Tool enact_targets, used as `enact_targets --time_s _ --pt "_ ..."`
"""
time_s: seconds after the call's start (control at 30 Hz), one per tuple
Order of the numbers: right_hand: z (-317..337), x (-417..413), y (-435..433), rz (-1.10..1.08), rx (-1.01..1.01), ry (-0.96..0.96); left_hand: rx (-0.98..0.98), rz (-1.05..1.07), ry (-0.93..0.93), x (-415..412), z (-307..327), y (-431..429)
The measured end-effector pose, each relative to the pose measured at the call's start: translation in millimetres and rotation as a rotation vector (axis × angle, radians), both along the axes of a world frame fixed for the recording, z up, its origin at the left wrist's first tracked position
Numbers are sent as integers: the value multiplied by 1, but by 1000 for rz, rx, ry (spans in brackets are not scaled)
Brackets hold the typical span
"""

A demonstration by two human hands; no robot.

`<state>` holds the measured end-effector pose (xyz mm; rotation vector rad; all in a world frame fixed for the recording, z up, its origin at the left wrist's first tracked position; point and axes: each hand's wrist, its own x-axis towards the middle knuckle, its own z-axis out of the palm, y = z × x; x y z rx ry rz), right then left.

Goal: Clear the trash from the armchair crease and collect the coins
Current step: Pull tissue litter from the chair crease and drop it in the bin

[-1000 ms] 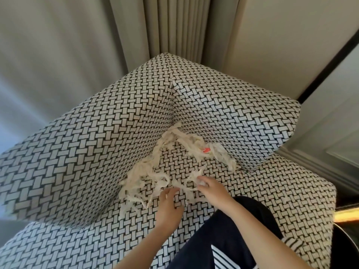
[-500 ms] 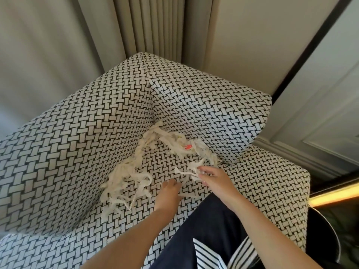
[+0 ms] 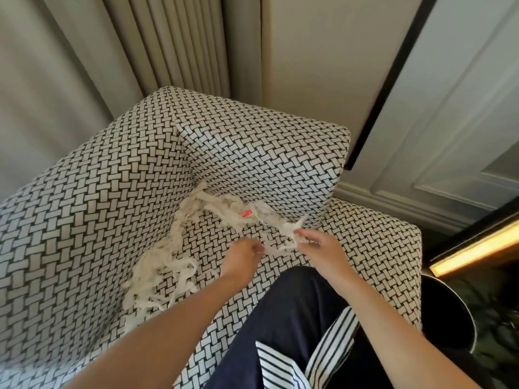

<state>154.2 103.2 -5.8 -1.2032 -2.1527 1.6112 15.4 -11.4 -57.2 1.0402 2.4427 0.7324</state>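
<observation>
Left hand (image 3: 243, 258) now on paper strips (image 3: 165, 272)

No legible text — neither label nor number.

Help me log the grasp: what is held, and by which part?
The right hand pinches the paper strips at their right end. The left hand has curled fingers meeting a strip; a hold cannot be told.

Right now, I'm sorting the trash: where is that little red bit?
In the head view, the red bit lies among the white shreds in the crease of the armchair, centre frame, just beyond the left hand.
</observation>
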Motion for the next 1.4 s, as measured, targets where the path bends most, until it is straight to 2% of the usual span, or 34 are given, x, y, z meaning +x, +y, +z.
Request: enact_targets --time_s 0.2,0.3,0.43,0.57,0.77,0.93,1.13,1.27,1.4 --pt "-4 41 23 -267 42 87 146 -151 -69 39 34 63" --pt "-6 73 39 -393 46 117 179 -222 -187 70 45 95" --pt "-11 124 65 -589 71 125 93 -284 -355 118 45 133" --pt "-22 172 84 -736 -8 101 -28 -275 -569 160 38 158" --pt "-41 238 108 -916 -80 91 -109 -238 -663 216 31 195" --pt "-57 274 120 -1076 -178 87 -101 -214 -696 251 30 216" --pt "-73 297 121 -1174 -366 194 -121 -263 -818 279 28 223" --pt "-77 299 121 -1190 -495 288 -222 -362 -865 285 27 216" --pt "-80 297 123 -1162 -579 322 -254 -364 -887 276 25 209"
